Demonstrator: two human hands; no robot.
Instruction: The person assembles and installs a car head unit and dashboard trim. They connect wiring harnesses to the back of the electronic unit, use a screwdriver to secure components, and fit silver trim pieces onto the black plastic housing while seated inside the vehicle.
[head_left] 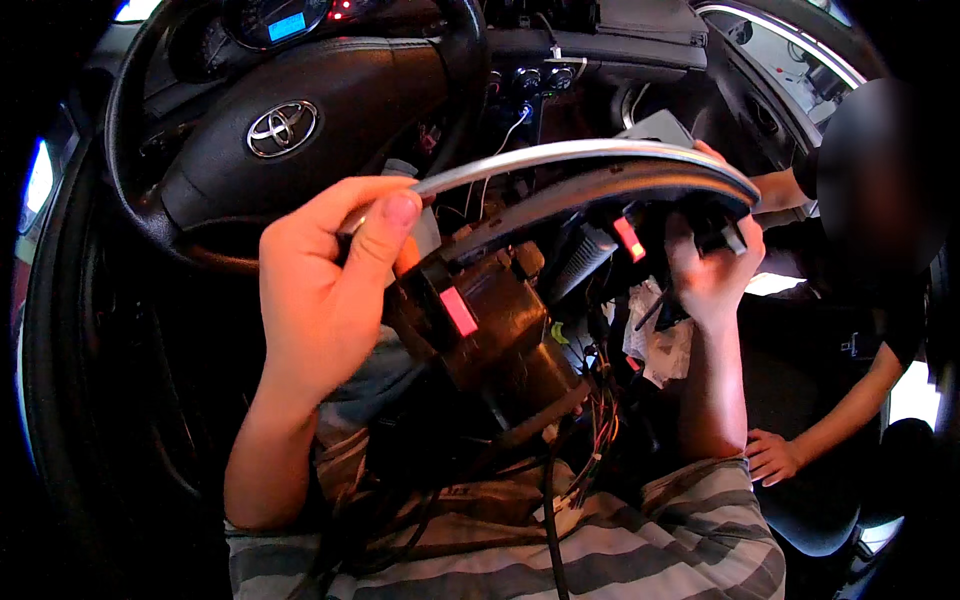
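Both of my hands hold a long curved car trim panel [560, 200] with a silver upper edge and a dark underside. My left hand [325, 285] pinches its left end between thumb and fingers. At the right end, the fingers of my right hand [715, 265] are curled round the panel from below, partly hidden by it. One pink clip [459, 311] shows under the left part and a red clip [629, 240] nearer the right. Beneath the panel is a dark, glossy boxy housing [500, 320]; whether it is joined to the panel I cannot tell.
A steering wheel [285, 130] stands at the far left. Loose coloured wires [600, 425] and a black cable [552, 520] hang near my lap. Crumpled clear plastic [660, 345] lies beside my right forearm. At right sits another person, one hand [775, 458] resting on the seat.
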